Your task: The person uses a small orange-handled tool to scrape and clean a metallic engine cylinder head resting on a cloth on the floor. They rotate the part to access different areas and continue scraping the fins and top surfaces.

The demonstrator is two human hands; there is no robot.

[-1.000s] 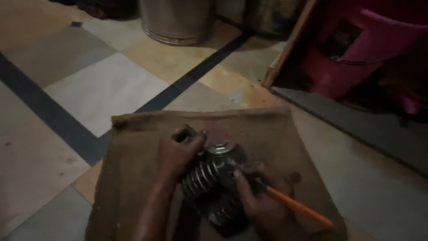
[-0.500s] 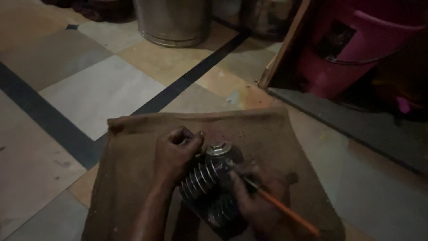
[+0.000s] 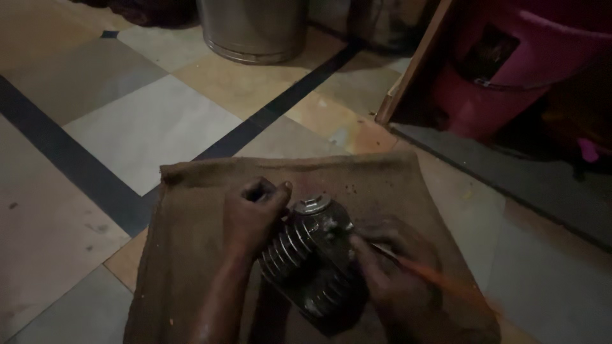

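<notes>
1. Now the finned metal engine part (image 3: 312, 255) lies tilted on the brown sackcloth (image 3: 191, 216).
2. Left hand (image 3: 252, 213) grips its ribbed side, fingers curled.
3. Right hand (image 3: 395, 274) pinches an orange-handled tool (image 3: 440, 280) against its face; the part looks grimy, so the work seems unfinished.

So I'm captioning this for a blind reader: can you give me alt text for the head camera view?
Two bare hands work on a finned metal engine cylinder lying on a brown burlap sack on a tiled floor. The left hand steadies the fins, and the right hand holds an orange-handled tool against the cylinder. A steel drum and a pink bucket stand behind in dim light.
</notes>
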